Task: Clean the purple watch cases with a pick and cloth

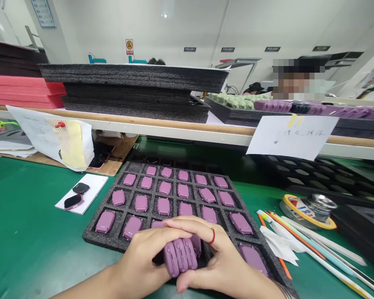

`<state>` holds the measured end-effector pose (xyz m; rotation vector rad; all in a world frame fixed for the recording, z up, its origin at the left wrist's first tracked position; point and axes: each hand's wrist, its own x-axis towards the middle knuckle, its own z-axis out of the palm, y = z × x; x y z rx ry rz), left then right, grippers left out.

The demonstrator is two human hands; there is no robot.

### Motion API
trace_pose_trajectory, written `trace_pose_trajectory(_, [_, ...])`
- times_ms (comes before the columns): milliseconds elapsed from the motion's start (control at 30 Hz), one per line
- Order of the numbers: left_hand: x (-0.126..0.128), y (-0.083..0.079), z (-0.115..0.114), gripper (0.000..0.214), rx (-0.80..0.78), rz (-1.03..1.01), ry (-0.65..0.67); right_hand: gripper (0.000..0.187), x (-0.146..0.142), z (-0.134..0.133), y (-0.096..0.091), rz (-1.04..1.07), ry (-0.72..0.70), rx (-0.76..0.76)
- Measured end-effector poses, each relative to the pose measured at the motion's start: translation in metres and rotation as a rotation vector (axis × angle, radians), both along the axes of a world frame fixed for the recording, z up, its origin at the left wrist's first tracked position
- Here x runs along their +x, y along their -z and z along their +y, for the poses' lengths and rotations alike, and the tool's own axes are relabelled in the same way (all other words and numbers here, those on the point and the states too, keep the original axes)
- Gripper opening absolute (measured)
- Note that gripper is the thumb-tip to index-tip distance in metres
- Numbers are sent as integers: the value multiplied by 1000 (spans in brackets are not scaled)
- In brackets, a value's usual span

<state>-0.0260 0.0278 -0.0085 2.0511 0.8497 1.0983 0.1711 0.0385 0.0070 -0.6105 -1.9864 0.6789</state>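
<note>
Between my two hands is a small stack of purple watch cases (180, 256), standing side by side on edge. My left hand (145, 251) closes round the left side of the stack, fingers over the top. From the right, my right hand (220, 255) curls over it, thumb below and a red ring on one finger. Beneath them lies a black foam tray (116, 214) with square cells. Most visible cells hold one purple case each, such as this case (105, 221) at the front left. My hands hide part of the front cells.
Two watch cases with dark faces (73, 202) lie on a white pad (95, 187) at left. Yellow tape (299, 214), a metal-topped jar (321, 204) and coloured sticks (324, 255) are at right. Overhead, a shelf (162, 122) bears black foam sheets (137, 97) and filled trays. A person is behind.
</note>
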Motion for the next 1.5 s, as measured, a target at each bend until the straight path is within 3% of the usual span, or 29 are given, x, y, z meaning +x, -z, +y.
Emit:
trace_pose_trajectory(367, [-2,3,-1,39,46,-20,44,72,-1,-6,-5,-2,-15,5])
trace_pose_trajectory(633, [-3,3,1,35,44,-49,142,82,-3,-17,-4,-43,60,139])
trace_pose_trajectory(967, [1,3,5,43,48,-197,267,79,-6,-21,2,-84,164,258])
trace_pose_trajectory(1100, [6,7,3,43,-28,-163,132,74,-9,-22,0,-143,167,28])
trace_pose_trajectory(1233, [9,13,2,42,-157,45,19,85,4,-27,-13,-351,176,-203])
trace_pose_trajectory(1300, [8,17,4,44,-194,143,-31,72,23,-28,-20,-472,263,-205])
trace_pose_trajectory(1400, [4,22,9,45,-233,237,-48,35,67,-20,-23,-631,567,-207])
trace_pose_trajectory(1500, [2,28,12,45,-241,281,-38,30,123,-7,-12,-712,900,-266])
